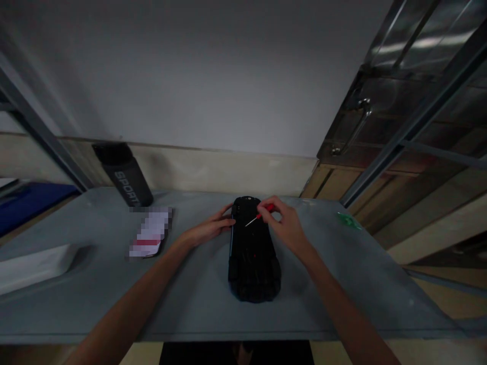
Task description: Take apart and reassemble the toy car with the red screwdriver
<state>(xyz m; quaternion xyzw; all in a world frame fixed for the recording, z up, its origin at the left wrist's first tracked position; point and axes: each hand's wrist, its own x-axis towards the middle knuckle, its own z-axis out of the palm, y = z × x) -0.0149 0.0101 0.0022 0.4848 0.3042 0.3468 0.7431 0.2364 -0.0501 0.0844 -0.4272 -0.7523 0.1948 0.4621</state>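
A black toy car [253, 253] lies upside down on the grey table [190, 304], its underside facing up and its length pointing away from me. My left hand [211, 226] rests against the car's left side near the far end, fingertips on its edge. My right hand [283, 222] is closed on a small screwdriver [269, 208] with a red handle, above the car's far right part. The thin metal shaft points down and left over the underside. Whether the tip touches the car cannot be told.
A dark bottle [125, 177] marked SPORT stands at the back left, with a phone [151, 233] in front of it. A white object [36, 266] lies at far left. A green packet [349, 220] is on the right. Metal frame posts flank the table.
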